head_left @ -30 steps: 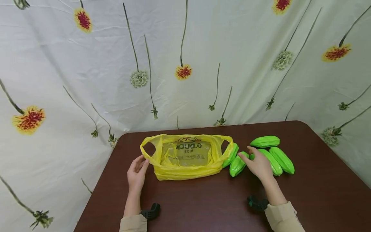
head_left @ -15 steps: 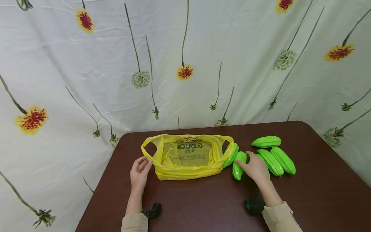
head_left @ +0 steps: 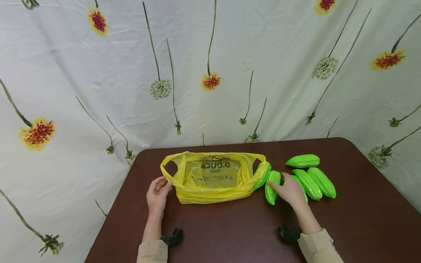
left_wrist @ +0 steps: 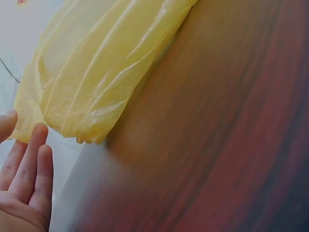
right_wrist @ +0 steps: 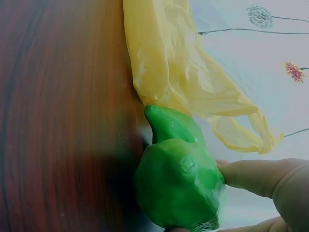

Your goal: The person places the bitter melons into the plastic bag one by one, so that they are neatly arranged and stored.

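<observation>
A yellow plastic bag [head_left: 213,197] with dark print stands with its mouth wide on the table. My left hand [head_left: 157,195] holds the edge of its left handle between thumb and fingers, as the left wrist view also shows at the bag's yellow side [left_wrist: 96,72]. My right hand [head_left: 292,191] grips a green ridged gourd [head_left: 272,188] with thumb and fingers on its two sides. In the right wrist view the rounded end of this gourd [right_wrist: 178,186] faces the camera. Another green gourd [head_left: 262,177] lies between it and the bag, partly covered by the right handle.
Several more green gourds [head_left: 307,184] lie right of my right hand, one partly hidden behind it. A farther gourd [head_left: 302,160] lies crosswise behind them. The dark brown table [head_left: 227,233] ends at a white flowered cloth [head_left: 184,109].
My right hand has moved slightly left and toward me, taking hold of the gourd, which has turned from a slant to more upright. The left hand stays at the bag's handle.
</observation>
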### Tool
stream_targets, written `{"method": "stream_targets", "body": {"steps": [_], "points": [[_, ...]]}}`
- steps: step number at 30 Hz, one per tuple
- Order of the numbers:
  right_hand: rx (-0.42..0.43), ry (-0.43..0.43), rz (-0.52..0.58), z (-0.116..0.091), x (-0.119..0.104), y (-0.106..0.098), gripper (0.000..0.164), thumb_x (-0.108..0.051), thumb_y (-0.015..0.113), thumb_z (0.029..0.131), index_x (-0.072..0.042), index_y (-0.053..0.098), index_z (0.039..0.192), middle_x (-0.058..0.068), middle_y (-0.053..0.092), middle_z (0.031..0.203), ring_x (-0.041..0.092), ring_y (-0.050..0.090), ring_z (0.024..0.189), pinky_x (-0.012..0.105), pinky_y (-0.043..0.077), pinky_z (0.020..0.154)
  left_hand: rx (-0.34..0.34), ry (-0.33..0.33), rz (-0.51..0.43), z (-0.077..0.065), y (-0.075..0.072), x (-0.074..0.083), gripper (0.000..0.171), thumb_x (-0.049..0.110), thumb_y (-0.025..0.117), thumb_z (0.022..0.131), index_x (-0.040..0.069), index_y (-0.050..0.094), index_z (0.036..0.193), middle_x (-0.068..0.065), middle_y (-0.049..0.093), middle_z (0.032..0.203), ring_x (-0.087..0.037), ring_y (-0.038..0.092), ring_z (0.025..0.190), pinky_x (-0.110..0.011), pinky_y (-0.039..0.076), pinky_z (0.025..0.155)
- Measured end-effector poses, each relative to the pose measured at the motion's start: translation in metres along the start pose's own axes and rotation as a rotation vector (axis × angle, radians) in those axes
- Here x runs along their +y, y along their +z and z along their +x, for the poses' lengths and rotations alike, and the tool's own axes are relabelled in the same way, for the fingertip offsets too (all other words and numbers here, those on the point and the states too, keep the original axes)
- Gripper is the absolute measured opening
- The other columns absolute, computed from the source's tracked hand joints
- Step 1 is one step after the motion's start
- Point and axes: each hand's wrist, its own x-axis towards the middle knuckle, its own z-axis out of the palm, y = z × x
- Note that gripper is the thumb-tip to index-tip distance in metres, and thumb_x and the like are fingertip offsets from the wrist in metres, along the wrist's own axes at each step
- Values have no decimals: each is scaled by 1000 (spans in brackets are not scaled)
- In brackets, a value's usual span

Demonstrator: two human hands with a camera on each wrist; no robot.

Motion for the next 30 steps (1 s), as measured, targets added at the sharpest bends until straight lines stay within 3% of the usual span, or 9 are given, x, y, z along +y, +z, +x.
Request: {"method": "stream_targets", "body": {"steps": [7,15,30], "points": [[14,-5,29,-1,-1,-2,75,-42,60,88,16,38,132,35,46,127,48,47,112,56,42,91,15,-6,-29,2,0,-2,33,2,69,84,-3,57,114,0,63,95,-16,64,77,-28,57,69],[44,-14,75,-1,2,-8,73,-41,62,88,13,41,132,33,49,126,46,49,111,55,43,90,24,-66,-100,4,0,-1,36,0,69,84,-5,55,116,0,62,96,-11,63,82,-25,56,69],[63,-6,177,1,2,-11,80,-47,62,87,2,31,143,29,48,130,42,48,116,54,43,90,33,-72,-87,3,1,1,36,4,70,84,-3,55,116,-2,62,98,-11,63,81,-23,56,70]]}}
